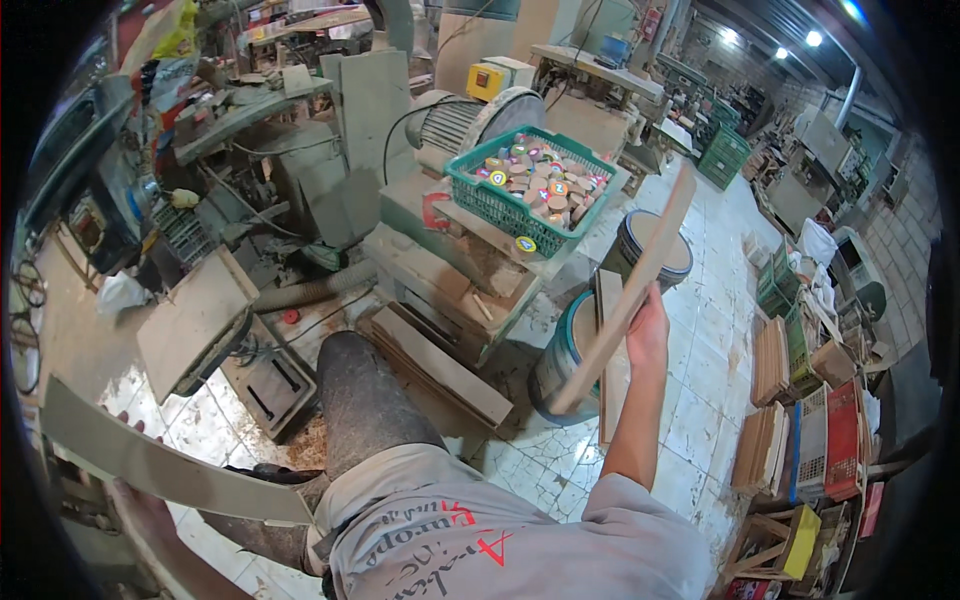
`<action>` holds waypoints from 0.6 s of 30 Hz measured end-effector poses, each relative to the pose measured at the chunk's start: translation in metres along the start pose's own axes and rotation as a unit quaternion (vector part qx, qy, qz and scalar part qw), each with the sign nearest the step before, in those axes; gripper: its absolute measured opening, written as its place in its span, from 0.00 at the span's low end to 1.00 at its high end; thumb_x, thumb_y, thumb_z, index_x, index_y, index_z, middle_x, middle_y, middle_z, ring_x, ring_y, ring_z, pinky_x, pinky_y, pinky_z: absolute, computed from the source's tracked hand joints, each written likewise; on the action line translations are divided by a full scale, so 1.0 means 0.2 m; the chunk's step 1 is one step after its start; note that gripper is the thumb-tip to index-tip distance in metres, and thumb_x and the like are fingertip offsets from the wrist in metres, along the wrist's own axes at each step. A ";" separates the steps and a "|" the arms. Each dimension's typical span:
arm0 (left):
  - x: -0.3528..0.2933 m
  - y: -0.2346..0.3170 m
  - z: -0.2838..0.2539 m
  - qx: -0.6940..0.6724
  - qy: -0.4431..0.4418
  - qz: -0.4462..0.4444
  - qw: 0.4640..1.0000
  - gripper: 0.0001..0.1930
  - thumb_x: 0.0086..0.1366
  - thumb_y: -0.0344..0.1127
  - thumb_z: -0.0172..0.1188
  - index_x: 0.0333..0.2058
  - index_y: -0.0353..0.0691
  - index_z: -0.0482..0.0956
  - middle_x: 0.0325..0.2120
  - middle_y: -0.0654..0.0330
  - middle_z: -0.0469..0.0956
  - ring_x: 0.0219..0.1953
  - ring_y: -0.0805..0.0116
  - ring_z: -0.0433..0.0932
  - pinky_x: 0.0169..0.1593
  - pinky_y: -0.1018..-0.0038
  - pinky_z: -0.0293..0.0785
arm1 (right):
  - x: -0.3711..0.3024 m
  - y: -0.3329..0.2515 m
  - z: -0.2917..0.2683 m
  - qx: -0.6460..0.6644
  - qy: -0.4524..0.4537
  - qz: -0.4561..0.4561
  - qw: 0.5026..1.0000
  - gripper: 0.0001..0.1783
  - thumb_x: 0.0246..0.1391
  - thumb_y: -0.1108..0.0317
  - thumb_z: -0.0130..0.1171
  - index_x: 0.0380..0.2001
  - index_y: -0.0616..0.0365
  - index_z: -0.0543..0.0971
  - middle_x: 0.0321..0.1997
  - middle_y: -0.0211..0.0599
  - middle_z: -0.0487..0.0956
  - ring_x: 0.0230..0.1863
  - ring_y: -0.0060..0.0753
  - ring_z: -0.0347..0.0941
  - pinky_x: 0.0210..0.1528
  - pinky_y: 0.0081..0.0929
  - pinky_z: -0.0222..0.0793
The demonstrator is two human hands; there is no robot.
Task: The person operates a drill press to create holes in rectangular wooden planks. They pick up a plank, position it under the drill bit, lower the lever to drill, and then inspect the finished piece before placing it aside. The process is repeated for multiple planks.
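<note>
My left hand (150,510) is closed on a flat, pale board (170,450) at the lower left, thumb side below it and fingertips past its upper edge. The board lies slantwise beside my leg. At right, my right hand (648,330) grips a long, narrow wooden strip (655,255), which tilts up and away from me. The strip's lower end lies over a bucket with a teal rim (545,372). Another wooden strip (612,400) leans upright in or against that bucket, just behind the held one; which of the two is hidden.
A green basket (500,208) of round wooden discs rests on a machine with a motor (445,125). Behind the strip stands a second bucket (625,245). Stacked boards (440,365) lie on the floor ahead. Crates (830,440) and wood stacks (760,450) line the right side.
</note>
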State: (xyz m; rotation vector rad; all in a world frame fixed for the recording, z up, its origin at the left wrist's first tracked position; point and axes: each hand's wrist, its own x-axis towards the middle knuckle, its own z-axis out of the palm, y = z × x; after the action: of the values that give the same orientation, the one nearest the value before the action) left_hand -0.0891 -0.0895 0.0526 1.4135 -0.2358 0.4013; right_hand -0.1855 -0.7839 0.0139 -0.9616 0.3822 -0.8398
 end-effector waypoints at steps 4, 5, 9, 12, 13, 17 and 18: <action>-0.09 -0.05 -0.06 0.062 -0.051 0.008 0.997 0.29 0.68 0.49 0.42 0.62 0.36 0.57 0.60 0.52 0.62 0.60 0.60 0.64 0.60 0.63 0.64 | -0.06 0.03 0.14 -0.004 -0.039 -0.011 0.999 0.33 0.58 0.39 0.47 0.52 0.57 0.68 0.23 0.25 0.67 0.18 0.21 0.62 0.20 0.18 0.62; -0.10 -0.10 -0.08 -0.013 0.000 -0.057 0.998 0.28 0.69 0.48 0.42 0.61 0.36 0.58 0.59 0.53 0.63 0.59 0.61 0.65 0.60 0.64 0.64 | -0.01 0.07 0.09 -0.024 -0.068 0.013 0.997 0.29 0.58 0.39 0.47 0.51 0.51 0.68 0.23 0.23 0.66 0.20 0.20 0.60 0.22 0.20 0.60; -0.12 -0.15 0.10 -0.124 -0.007 -0.070 0.990 0.26 0.70 0.48 0.40 0.58 0.35 0.63 0.53 0.53 0.70 0.51 0.64 0.71 0.54 0.67 0.68 | 0.18 0.18 0.01 0.098 -0.432 0.098 0.891 0.39 0.53 0.41 0.53 0.60 0.53 0.57 0.35 0.31 0.65 0.28 0.25 0.62 0.25 0.22 0.62; -0.09 -0.13 0.25 -0.086 0.028 -0.016 0.996 0.30 0.69 0.54 0.38 0.59 0.36 0.61 0.53 0.50 0.69 0.50 0.57 0.72 0.52 0.62 0.70 | 0.02 0.26 0.42 0.088 -0.433 0.012 0.897 0.46 0.52 0.41 0.53 0.65 0.57 0.51 0.41 0.34 0.64 0.31 0.25 0.62 0.25 0.21 0.62; -0.09 -0.13 0.22 -0.125 -0.007 -0.074 0.989 0.30 0.70 0.55 0.36 0.59 0.36 0.61 0.53 0.49 0.69 0.48 0.56 0.73 0.51 0.62 0.71 | -0.21 0.27 0.62 0.059 -0.314 -0.057 0.946 0.47 0.52 0.40 0.52 0.64 0.58 0.51 0.42 0.34 0.64 0.31 0.24 0.62 0.24 0.19 0.61; -0.07 -0.04 0.37 -0.178 0.060 -0.015 0.982 0.34 0.69 0.61 0.32 0.55 0.35 0.66 0.45 0.55 0.74 0.40 0.70 0.74 0.43 0.74 0.73 | -0.31 0.50 0.91 0.044 -0.386 -0.030 0.921 0.44 0.52 0.40 0.52 0.61 0.60 0.56 0.41 0.36 0.68 0.32 0.23 0.63 0.30 0.20 0.62; -0.06 -0.04 0.34 -0.201 0.044 -0.013 0.978 0.36 0.68 0.62 0.30 0.55 0.35 0.66 0.45 0.55 0.74 0.40 0.70 0.74 0.43 0.74 0.73 | -0.36 0.54 1.00 0.051 -0.398 -0.027 0.916 0.43 0.51 0.41 0.53 0.60 0.61 0.58 0.42 0.37 0.69 0.34 0.24 0.65 0.33 0.20 0.64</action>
State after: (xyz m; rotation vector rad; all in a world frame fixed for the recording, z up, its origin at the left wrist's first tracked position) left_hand -0.0922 -0.1599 0.0515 0.9979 -0.2122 0.3691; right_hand -0.0567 -0.5842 0.0262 -1.1313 -0.3899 -0.4489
